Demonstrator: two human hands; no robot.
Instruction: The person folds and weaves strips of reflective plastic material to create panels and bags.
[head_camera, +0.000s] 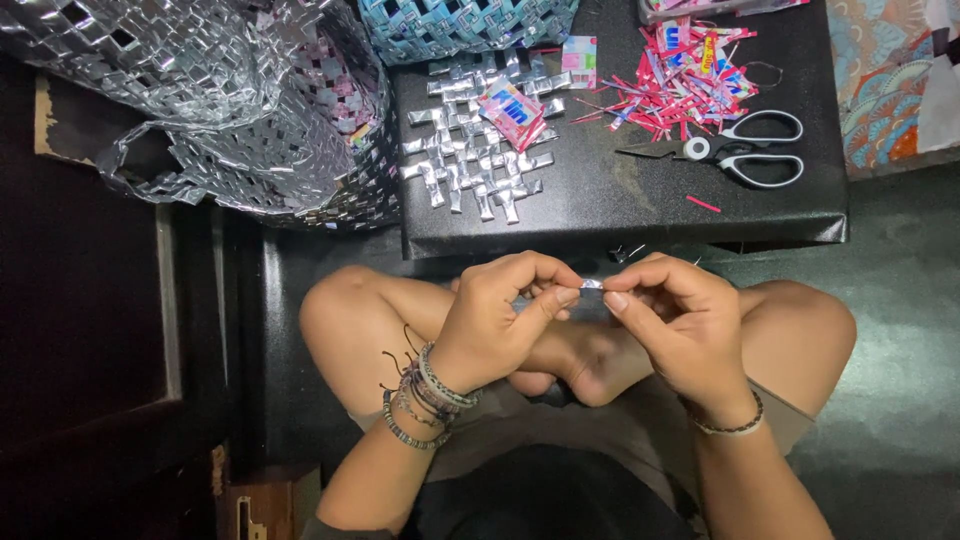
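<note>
So the person's sitting cross-legged on the floor, looking straight down at both hands held over the lap. The left hand (500, 315) and right hand (675, 315) meet right in the middle, and pinched between the thumb and fingertips of both is a tiny folded silver strip (591, 285). Fingers on both sides are closed down snug on it, only a sliver of the foil shows between them. The left wrist has a stack of beaded bracelets (420, 400), and the right has one thin one.

Up at 12 o'clock from the hands is a low black tabletop (640, 215). On it, around 11 o'clock from the hands, lies a partly woven silver mat (470, 165) with loose strip ends sticking out all round, and a small pink and blue wrapper (512, 110) sitting on top of it. At about 1 o'clock there's a messy pile of pink and red wrapper scraps (675, 90), and just below that pile a pair of scissors (735, 150) with grey and white handles, blades shut, pointing toward the mat. One stray red sliver lies near the tabletop's front edge.

Way over at 10 o'clock there's a big woven silver bag (240, 110) with its handle hanging down, and a blue woven basket (460, 25) at the top edge, touching the tabletop's back.
</note>
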